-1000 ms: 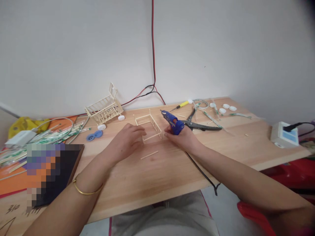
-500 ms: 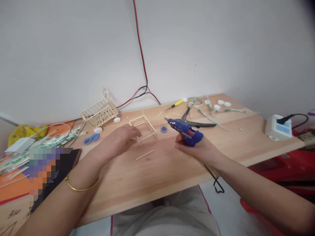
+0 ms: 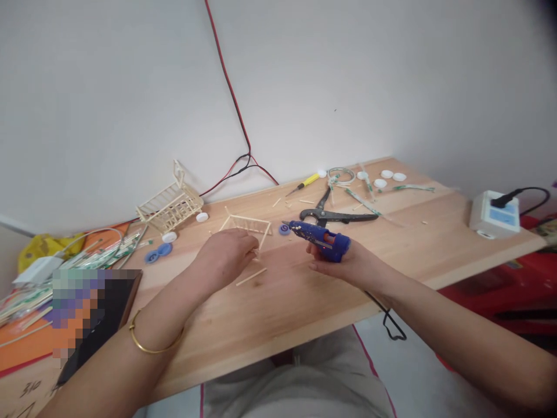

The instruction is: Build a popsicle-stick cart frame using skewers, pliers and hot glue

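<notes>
"What is done?"
"The stick frame [image 3: 250, 219], mid-table [image 3: 287, 313], is partly joined, its near corner apparently pinched by the left hand [image 3: 228, 255]; the glue gun [image 3: 319, 237] is gripped by the right hand [image 3: 348, 266]."
"What remains?"
"One nearer stick [image 3: 251, 277] is unattached."

A blue glue gun [image 3: 321, 239], speckled with pale bits, is level above the counter [image 3: 300, 310], nozzle pointing left. Left of it, nearer the counter's back edge than its front, an open pale-stick frame [image 3: 251, 219] seems tilted, partly hidden.
</notes>
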{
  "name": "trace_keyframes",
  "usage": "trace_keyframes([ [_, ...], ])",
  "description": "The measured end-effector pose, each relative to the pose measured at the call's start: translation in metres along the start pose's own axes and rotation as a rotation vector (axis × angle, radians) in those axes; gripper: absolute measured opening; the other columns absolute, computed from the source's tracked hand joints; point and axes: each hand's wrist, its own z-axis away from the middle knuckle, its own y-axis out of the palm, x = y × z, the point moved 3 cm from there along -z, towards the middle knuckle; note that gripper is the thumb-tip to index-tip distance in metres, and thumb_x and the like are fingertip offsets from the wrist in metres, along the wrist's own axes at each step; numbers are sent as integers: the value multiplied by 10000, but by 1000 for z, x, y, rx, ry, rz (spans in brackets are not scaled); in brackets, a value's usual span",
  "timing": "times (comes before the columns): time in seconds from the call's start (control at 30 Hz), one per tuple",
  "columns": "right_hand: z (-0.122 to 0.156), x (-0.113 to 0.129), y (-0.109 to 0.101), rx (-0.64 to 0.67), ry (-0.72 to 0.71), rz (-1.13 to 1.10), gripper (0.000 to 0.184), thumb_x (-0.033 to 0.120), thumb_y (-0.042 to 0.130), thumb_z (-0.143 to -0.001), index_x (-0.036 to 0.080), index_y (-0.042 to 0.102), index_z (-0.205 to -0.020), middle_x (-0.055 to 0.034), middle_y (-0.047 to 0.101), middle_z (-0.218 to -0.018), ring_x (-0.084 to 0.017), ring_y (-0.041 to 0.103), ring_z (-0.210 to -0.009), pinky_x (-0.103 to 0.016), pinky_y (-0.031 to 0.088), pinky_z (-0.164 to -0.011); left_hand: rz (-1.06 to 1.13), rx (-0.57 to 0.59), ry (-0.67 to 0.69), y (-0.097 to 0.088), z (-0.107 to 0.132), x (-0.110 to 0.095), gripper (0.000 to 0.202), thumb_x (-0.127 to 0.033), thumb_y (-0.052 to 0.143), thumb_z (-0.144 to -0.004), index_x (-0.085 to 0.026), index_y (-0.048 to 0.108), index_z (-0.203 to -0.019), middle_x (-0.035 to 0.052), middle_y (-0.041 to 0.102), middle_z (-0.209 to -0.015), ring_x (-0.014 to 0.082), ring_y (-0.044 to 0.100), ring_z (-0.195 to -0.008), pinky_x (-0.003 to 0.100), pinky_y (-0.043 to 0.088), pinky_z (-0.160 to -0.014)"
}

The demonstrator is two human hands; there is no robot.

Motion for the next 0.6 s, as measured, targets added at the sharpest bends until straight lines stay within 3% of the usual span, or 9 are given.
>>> trace_keyframes([
  [0.23,-3,-2,-2,71,-33,26,243,334,719,-672,224,642,-874,-26,667,-834,-203,621,-786,-333,481,-703,-1,4,-78,7,2,-12,130,-245,523,-849,-186,638,-833,54,683,-808,207,616,-791,304,440,-664],
  [0.4,-2,-2,-2,134,-22,28,239,353,716,-689,221,641,-873,-20,657,-820,-198,612,-778,-333,479,-712,93,-21,-37,-8,-1,-4,141,-262,528,-852,-185,630,-911,44,681,-866,186,616,-787,290,456,-673],
  [0.5,-3,-2,0,142,-7,18,252,343,721,-684,208,649,-884,-27,663,-831,-200,613,-792,-334,482,-727,64,-58,93,-18,-11,6,257,-128,416,-875,-195,644,-974,55,669,-929,176,605,-857,288,451,-732],
  [0.6,-2,-2,2,165,-3,27,248,331,716,-687,192,651,-882,-28,666,-837,-190,613,-785,-315,482,-723,33,20,243,-15,-23,8,322,-127,405,-889,-247,644,-1067,53,635,-945,161,585,-854,261,433,-701],
])
